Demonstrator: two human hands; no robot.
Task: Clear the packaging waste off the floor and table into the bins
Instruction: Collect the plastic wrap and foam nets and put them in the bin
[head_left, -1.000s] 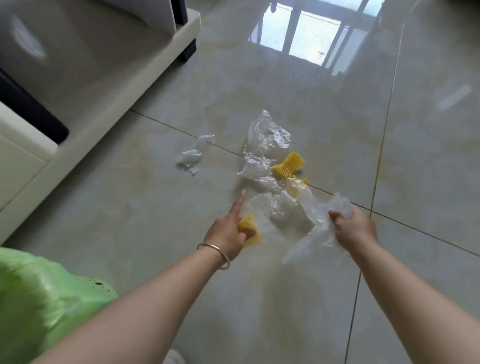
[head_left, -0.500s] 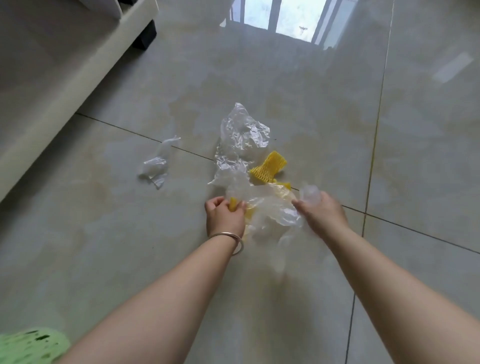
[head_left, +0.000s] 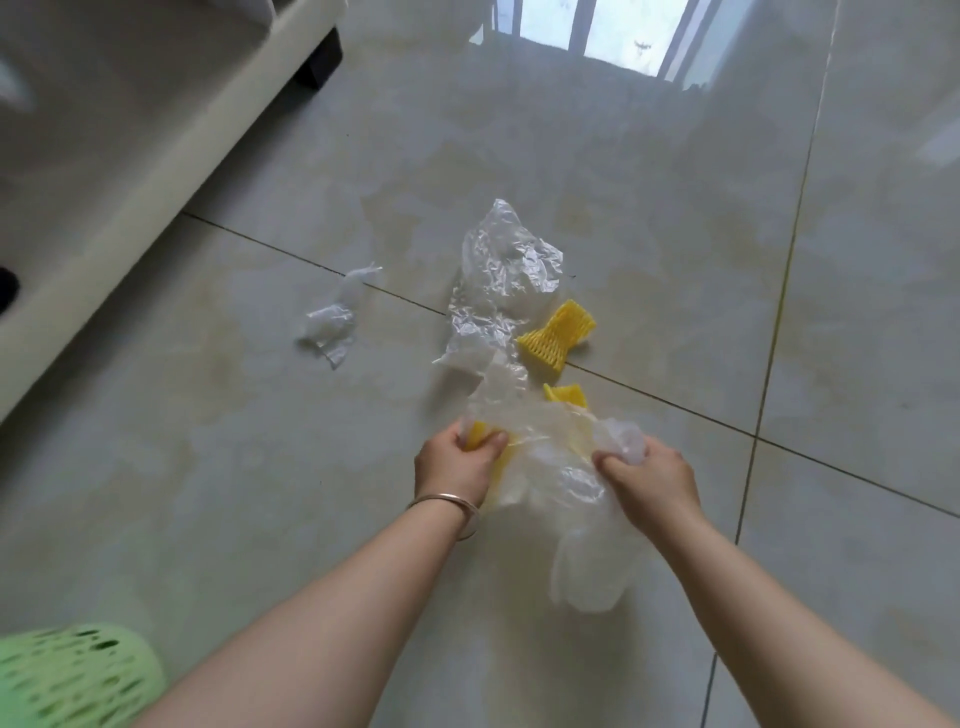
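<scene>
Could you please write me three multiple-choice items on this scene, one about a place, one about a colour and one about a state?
1. Where does the small crumpled plastic scrap lie?
A. On the floor, left of the large clear plastic sheet
B. Inside the green basket
C. On top of the yellow foam net

2. What colour is the foam net lying beside the large sheet?
A. Red
B. Yellow
C. Blue

3. What is the right hand doing?
A. Resting flat on the floor
B. Hanging idle, holding nothing
C. Gripping bunched clear plastic

Answers:
1. A: the scrap sits alone on the tile, apart from the sheet and to its left.
2. B: the net shows bright yellow against the pale floor.
3. C: its fingers are curled round the plastic, while the left hand grips a yellow piece.
</scene>
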